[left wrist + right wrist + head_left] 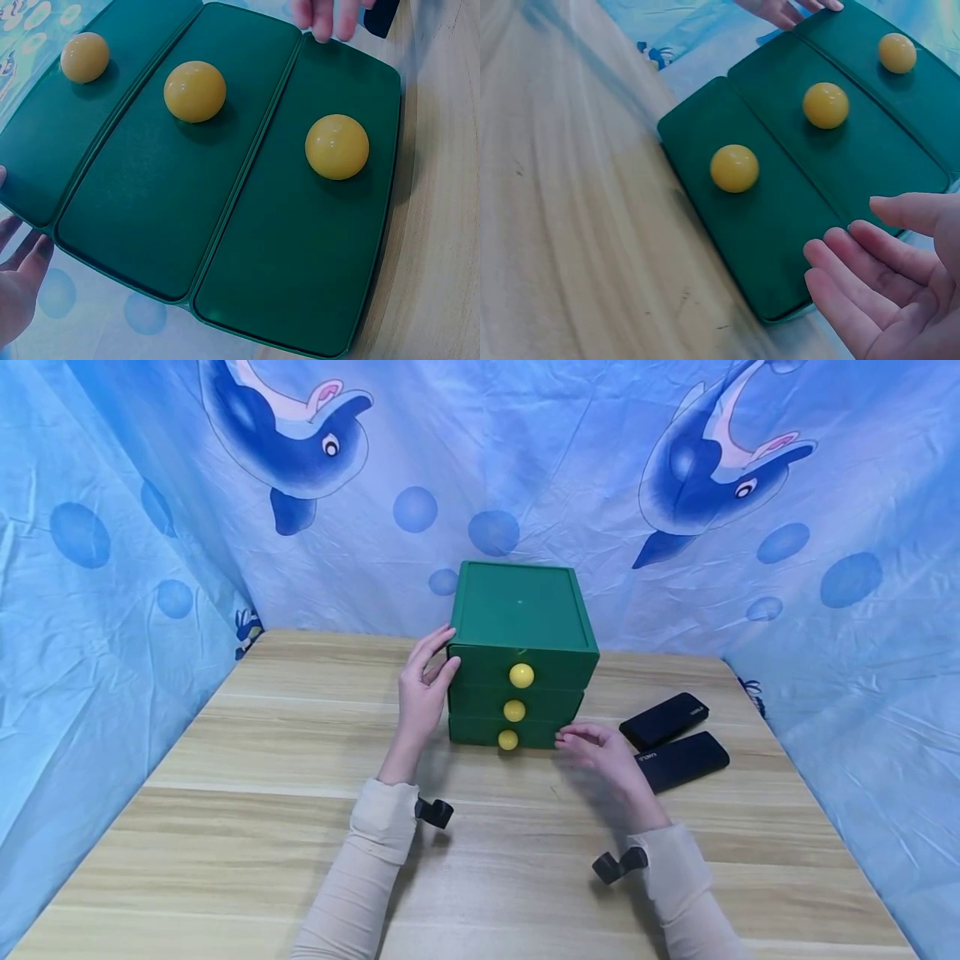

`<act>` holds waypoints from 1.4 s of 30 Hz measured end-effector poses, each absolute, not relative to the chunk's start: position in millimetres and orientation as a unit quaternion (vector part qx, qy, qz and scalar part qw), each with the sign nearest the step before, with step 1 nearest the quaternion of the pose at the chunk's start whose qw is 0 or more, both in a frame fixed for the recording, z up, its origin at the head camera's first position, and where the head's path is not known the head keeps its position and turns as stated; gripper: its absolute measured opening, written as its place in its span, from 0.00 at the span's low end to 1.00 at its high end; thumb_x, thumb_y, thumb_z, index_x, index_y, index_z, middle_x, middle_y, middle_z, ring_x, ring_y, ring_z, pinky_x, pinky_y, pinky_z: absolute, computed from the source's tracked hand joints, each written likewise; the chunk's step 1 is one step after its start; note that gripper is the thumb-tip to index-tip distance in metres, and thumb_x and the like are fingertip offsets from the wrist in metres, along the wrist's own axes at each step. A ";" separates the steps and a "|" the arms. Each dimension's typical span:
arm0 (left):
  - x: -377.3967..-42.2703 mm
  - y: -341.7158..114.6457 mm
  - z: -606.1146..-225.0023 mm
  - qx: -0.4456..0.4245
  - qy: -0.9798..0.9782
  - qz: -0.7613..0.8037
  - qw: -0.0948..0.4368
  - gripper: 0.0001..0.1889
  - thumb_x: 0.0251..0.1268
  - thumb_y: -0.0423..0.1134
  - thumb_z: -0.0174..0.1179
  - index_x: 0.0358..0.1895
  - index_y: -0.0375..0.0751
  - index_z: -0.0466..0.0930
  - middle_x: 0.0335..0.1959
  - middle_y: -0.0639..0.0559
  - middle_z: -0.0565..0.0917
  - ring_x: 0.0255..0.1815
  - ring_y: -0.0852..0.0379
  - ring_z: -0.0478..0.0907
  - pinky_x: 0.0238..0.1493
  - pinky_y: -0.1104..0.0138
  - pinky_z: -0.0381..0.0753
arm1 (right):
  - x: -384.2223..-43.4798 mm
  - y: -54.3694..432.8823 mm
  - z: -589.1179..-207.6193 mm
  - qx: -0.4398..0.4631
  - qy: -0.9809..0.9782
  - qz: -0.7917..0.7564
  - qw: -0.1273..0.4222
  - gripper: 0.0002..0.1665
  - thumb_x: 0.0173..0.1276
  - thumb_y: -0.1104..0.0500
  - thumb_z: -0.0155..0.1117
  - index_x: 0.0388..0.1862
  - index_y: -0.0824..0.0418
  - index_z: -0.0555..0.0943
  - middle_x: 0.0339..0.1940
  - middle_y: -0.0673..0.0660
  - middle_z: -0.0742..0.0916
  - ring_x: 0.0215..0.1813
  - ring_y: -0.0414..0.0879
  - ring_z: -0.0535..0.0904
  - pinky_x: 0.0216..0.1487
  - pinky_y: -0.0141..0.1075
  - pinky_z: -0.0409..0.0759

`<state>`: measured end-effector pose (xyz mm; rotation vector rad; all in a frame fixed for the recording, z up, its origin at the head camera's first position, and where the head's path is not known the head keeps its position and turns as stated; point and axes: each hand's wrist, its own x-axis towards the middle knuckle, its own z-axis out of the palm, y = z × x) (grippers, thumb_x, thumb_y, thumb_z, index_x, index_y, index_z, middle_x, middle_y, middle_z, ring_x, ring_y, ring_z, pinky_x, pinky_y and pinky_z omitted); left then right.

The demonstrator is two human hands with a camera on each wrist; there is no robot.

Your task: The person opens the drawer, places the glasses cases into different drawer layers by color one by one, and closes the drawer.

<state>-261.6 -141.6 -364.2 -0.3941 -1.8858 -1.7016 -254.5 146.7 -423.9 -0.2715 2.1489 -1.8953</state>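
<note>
Touching green drawer cabinet (483, 672), left hand (422, 692), fingers apart, right hand (606, 757) beside, fingers parted

Small pale lettering (646, 757) stands on the front black case (688, 762), at the end nearer the right hand (600, 756), and a second pale inscription (697, 710) on the rear black case (660, 722), at the end farther from that hand, both too small to read reliably.

Both forearms (352, 885) extended toward the far edge of the table (217, 827). Left hand (422, 692): nearer that edge, thumb apart. Right hand (603, 757): fingers slightly bent, thumb apart.
</note>
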 end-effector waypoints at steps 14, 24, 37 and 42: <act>-254.3 -138.7 -354.3 -0.137 -0.702 -0.644 0.271 0.20 0.70 0.31 0.56 0.64 0.34 0.74 0.69 0.41 0.71 0.69 0.47 0.68 0.65 0.49 0.73 | -253.6 128.6 -441.1 -0.090 0.724 -0.655 0.198 0.27 0.76 0.59 0.51 0.65 0.78 0.67 0.60 0.73 0.79 0.55 0.45 0.83 0.54 0.39 0.83; -241.8 -136.5 -340.6 -0.135 -0.705 -0.643 0.265 0.20 0.70 0.29 0.54 0.63 0.30 0.73 0.68 0.37 0.70 0.69 0.45 0.68 0.65 0.49 0.73 | -256.4 111.5 -447.4 -0.035 0.620 -0.729 0.288 0.28 0.78 0.58 0.48 0.66 0.79 0.64 0.59 0.71 0.81 0.55 0.49 0.84 0.56 0.39 0.82; -243.1 -136.2 -341.3 -0.139 -0.703 -0.646 0.265 0.20 0.70 0.29 0.55 0.63 0.30 0.73 0.68 0.35 0.70 0.68 0.45 0.68 0.65 0.50 0.74 | -263.0 92.1 -445.7 0.014 0.527 -0.779 0.340 0.26 0.77 0.57 0.50 0.64 0.75 0.65 0.55 0.69 0.84 0.55 0.53 0.84 0.62 0.43 0.77; -242.1 -136.4 -340.8 -0.138 -0.706 -0.643 0.264 0.20 0.70 0.29 0.55 0.63 0.30 0.73 0.68 0.36 0.70 0.68 0.45 0.68 0.65 0.51 0.74 | -265.7 87.0 -446.6 0.034 0.500 -0.794 0.345 0.18 0.77 0.60 0.50 0.58 0.70 0.69 0.48 0.65 0.87 0.53 0.53 0.84 0.61 0.44 0.78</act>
